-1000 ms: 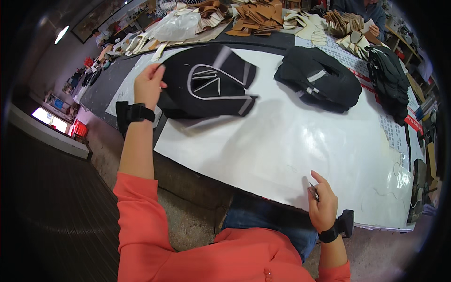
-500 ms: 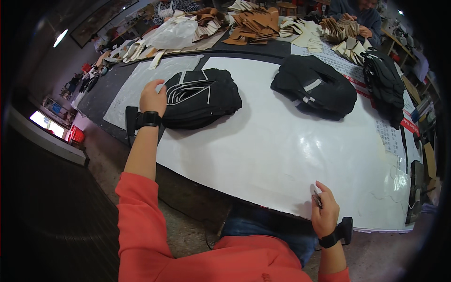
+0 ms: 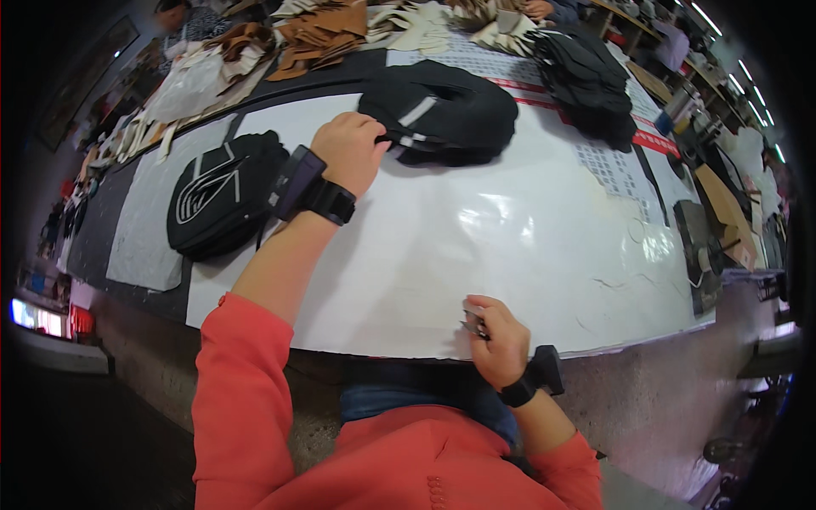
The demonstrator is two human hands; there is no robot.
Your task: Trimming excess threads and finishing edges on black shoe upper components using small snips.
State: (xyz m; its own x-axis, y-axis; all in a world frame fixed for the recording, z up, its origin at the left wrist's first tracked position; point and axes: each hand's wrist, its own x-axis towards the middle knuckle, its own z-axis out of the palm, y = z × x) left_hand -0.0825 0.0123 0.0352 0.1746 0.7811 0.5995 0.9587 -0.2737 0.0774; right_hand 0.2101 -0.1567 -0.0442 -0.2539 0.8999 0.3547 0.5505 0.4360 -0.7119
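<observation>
My left hand reaches to the near left edge of a stack of black fabric pieces. Its thumb and fingers are closed on the edge of a piece there, beside a light grey strip. Low over the near edge of the white table sheet, my right hand holds small metal thread snips, their tips pointing left. Left of my left forearm lies another stack of black pieces, with pale lines around a layered opening.
The white sheet covers much of the table. More black pieces lie at the back right. Brown pieces and cream pieces are heaped at the far side, where people sit. A dark metal block stands at the right edge.
My left hand has left the left stack and moved right to the other black stack. The view has swung right. The snips stay in my right hand.
</observation>
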